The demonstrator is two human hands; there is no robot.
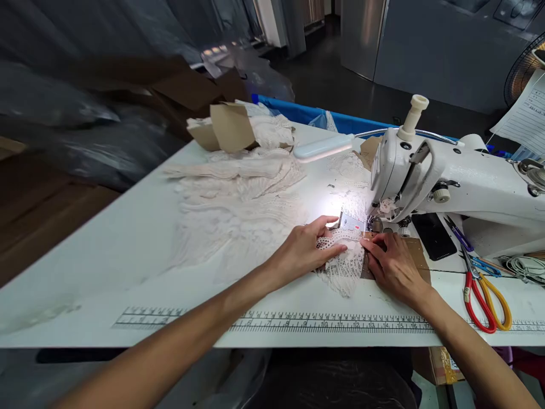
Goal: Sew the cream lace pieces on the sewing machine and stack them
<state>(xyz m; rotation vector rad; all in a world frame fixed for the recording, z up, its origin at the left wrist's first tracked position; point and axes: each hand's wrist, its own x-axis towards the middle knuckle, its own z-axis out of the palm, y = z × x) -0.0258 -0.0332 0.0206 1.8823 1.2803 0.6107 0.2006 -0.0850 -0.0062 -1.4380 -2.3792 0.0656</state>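
My left hand [307,246] lies flat on a piece of white lace [346,268], fingers stretched toward the needle of the white sewing machine [451,182]. Just to its right, my right hand [392,262] presses the lace's right edge with fingers together, over a brown cardboard piece [419,254]. A small white label with red print [352,222] sits at the presser foot, under the machine's bright lamp.
A heap of lace pieces [238,199] and cardboard scraps [225,128] fills the far part of the white table [128,255]. Scissors with red and yellow handles [483,298], a black phone [433,236] and a printed ruler strip [323,324] lie nearby. A fan [524,71] stands far right.
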